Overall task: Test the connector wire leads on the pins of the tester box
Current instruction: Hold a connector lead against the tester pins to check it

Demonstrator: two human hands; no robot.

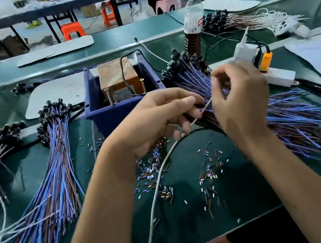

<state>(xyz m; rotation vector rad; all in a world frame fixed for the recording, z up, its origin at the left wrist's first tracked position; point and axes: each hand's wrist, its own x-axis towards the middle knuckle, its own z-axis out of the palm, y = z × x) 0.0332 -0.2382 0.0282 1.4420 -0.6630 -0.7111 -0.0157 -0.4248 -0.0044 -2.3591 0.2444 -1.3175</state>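
Green matting covers the counter (243,192) in front of me, and many small cut pieces of wire insulation (208,177) lie on it below my hands. My left hand (155,120) is curled, and its fingers pinch a thin pale wire lead (202,110) that runs on a slant from lower left to upper right, toward my right hand (241,98). My right hand is also curled; its thumb and first fingers seem to pinch the upper part of the same lead, but the motion blur does not let me be sure. Behind and under my right hand lies the big bundle of blue and brown wires (296,118), with black connectors (177,64) at its far end.

The tester box (119,79) stands inside a blue bin (111,113), beyond my left hand and a little to its left. Two upright screw pins (143,85) rise from its near edge, just beyond my left knuckles. I judge that the left hand is the nearer one to the pins, so the lead must turn: its bare end should go forward and away from me to touch the pins, across its present slanted axis.
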